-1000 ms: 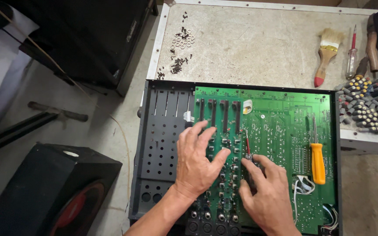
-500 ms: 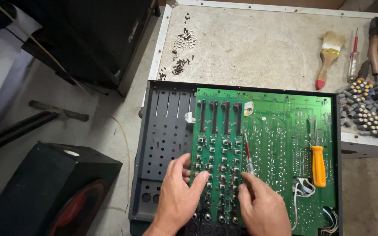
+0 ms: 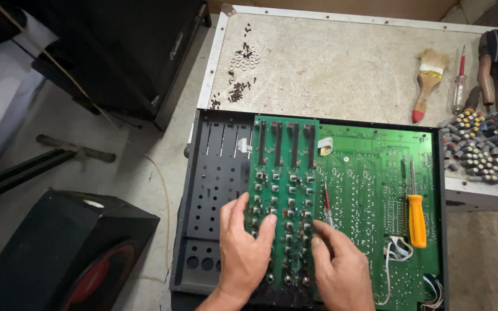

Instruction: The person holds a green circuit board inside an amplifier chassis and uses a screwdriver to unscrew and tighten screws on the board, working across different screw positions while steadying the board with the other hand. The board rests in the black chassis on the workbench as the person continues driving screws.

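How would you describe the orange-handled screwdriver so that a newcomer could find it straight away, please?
Start at the large green circuit board in the black chassis. The orange-handled screwdriver lies on its right part, shaft pointing away from the person, right of the right hand. Its thick orange handle distinguishes it from the slim red screwdriver.

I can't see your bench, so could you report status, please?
Both hands, left and right, flat on narrow green circuit board. Orange screwdriver lying on the main board, clear.

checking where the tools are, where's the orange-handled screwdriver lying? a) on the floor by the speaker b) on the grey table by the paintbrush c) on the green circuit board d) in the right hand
c: the orange-handled screwdriver lies flat on the green circuit board, to the right of both hands, touched by neither.
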Available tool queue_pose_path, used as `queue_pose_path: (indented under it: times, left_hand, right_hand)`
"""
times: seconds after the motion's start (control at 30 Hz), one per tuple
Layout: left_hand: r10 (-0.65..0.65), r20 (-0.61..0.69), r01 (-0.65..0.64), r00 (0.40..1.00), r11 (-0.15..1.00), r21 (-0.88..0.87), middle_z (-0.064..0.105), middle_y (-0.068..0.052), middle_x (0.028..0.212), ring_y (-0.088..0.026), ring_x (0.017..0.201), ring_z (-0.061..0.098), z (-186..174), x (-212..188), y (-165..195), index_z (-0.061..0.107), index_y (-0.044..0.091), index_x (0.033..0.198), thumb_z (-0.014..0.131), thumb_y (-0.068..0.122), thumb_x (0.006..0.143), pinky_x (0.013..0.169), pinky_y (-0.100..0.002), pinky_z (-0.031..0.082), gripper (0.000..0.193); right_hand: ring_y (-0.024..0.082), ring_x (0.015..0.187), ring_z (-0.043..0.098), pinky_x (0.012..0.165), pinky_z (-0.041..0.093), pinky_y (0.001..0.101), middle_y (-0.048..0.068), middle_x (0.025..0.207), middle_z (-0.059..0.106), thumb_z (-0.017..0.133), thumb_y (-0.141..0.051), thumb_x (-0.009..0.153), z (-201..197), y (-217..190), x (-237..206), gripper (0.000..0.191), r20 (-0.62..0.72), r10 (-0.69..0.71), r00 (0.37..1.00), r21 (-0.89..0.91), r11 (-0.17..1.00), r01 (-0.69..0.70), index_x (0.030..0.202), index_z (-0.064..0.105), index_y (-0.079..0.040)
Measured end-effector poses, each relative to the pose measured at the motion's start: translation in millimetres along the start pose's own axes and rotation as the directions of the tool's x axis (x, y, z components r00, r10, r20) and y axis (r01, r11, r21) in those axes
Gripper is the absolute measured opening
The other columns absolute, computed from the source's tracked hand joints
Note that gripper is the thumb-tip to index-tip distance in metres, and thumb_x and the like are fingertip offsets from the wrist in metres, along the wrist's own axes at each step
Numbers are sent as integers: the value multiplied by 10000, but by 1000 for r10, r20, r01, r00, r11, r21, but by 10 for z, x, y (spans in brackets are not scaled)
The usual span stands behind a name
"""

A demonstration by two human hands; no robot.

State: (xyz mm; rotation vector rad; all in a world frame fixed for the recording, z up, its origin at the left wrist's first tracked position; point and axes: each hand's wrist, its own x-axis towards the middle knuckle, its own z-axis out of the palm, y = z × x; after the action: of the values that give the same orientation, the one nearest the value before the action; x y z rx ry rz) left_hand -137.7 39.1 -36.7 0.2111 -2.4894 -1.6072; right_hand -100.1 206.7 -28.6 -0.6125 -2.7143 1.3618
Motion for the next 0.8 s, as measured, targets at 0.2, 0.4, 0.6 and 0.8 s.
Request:
queue_pose_path:
  times: [0.2,0.4,0.6,0.8]
  left_hand:
    - [37,-1,-37,999,998,50,552,-222,1261,-373,1187,551,120,42,-68,510,-88,1347,729,243,889,1027,-433,442,606]
    - [192,16,-192,981,970,146,537,-240,1302,-400,1220,500,79,70,-62,485,-78,1370,745,268,884,1058,-483,401,651]
    - [383,98,-394,918,909,137,469,-268,1485,-422,1379,442,-22,169,28,419,-71,1457,771,304,854,1160,-492,340,792]
    - [402,147,-420,904,899,126,437,-279,1523,-436,1427,401,42,188,69,392,-80,1481,800,324,838,1183,-495,318,862]
  right_hand:
    - [239,934,770,819,581,337,146,1055,771,676,-162,882,-29,-122,45,305,9,-64,998,-56,996,64,1162,724,-53]
    - [244,806,762,769,589,339,103,996,777,712,-202,860,-110,-173,92,310,-24,13,1000,-168,986,-17,1152,737,-99]
    - [325,887,692,758,540,428,128,1038,713,755,-193,807,-183,-130,189,344,-116,-295,948,-417,881,223,1117,685,-61]
    - [304,846,710,766,560,420,131,1007,719,727,-180,809,-121,-18,235,330,-127,-268,955,-381,902,202,1104,679,-41]
